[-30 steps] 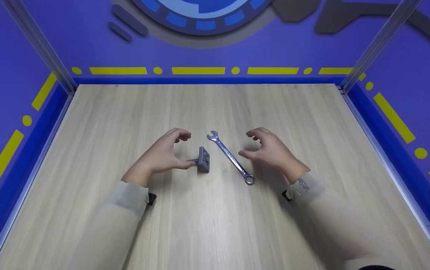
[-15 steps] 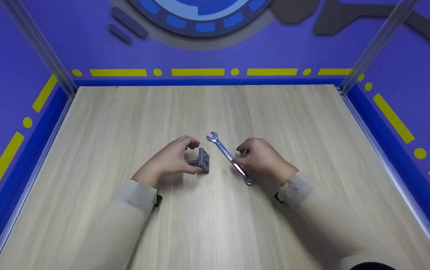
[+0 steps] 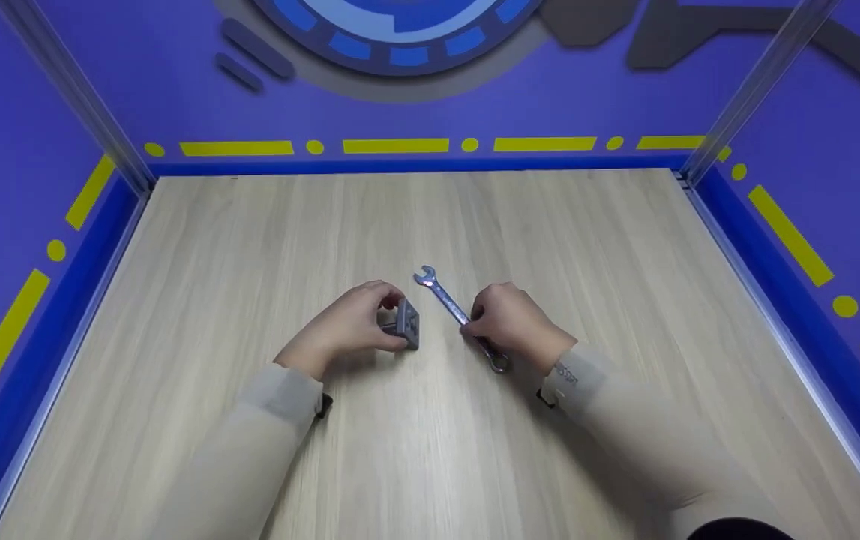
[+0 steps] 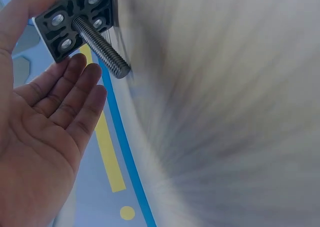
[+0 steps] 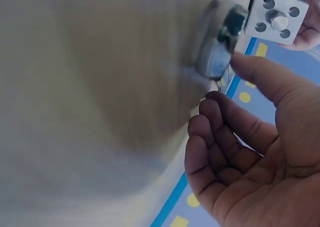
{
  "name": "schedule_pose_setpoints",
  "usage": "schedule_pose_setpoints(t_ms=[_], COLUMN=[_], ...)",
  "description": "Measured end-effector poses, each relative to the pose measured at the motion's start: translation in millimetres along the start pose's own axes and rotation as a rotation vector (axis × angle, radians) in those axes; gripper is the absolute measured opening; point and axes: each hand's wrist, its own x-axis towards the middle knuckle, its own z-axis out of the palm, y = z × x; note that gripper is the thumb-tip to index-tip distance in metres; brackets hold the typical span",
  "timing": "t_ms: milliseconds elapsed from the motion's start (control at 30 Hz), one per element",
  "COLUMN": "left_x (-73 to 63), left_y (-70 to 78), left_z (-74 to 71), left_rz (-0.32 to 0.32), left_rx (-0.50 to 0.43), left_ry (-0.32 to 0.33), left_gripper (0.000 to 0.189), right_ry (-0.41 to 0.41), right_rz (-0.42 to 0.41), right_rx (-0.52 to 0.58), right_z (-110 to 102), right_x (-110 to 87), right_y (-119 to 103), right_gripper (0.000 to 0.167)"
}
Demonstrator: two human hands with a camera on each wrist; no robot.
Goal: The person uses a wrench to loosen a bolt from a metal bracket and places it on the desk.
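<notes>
A grey square plate [image 3: 411,324] with four corner holes stands on edge on the table. A threaded bolt [image 4: 102,49] runs through its middle, its hex head [image 5: 279,21] on the face toward the right hand. My left hand [image 3: 355,322] pinches the plate by opposite edges, thumb on one and fingertips at the other. To the right lies a shiny combination wrench [image 3: 446,301], slanted, open end away and ring end near. My right hand [image 3: 516,322] grips its shaft between thumb and fingers; the ring end [image 5: 220,44] looms blurred in the right wrist view.
The wooden table [image 3: 400,435] is bounded by a blue-purple back wall [image 3: 310,112] with yellow markings and by similar side walls. Metal rails [image 3: 797,330] edge the table on both sides.
Both hands have moved inward. The left has come forward around the plate and taken its edges; the right has moved left and down and taken hold of the wrench shaft.
</notes>
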Motion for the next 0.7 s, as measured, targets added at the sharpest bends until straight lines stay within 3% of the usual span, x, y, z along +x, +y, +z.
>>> schedule_pose_setpoints(t_ms=[367, 700], left_x=[2.9, 1.2], left_y=[0.8, 0.9], left_z=[4.2, 2.0], left_rz=[-0.009, -0.034], left_rx=[-0.001, 0.039], left_ry=[0.014, 0.032], left_gripper=[0.062, 0.066], right_ry=[0.008, 0.115], right_rz=[0.104, 0.109], right_rx=[-0.002, 0.071], right_z=[1.6, -2.4], right_x=[3.0, 0.3], right_y=[-6.7, 2.2], right_gripper=[0.01, 0.018])
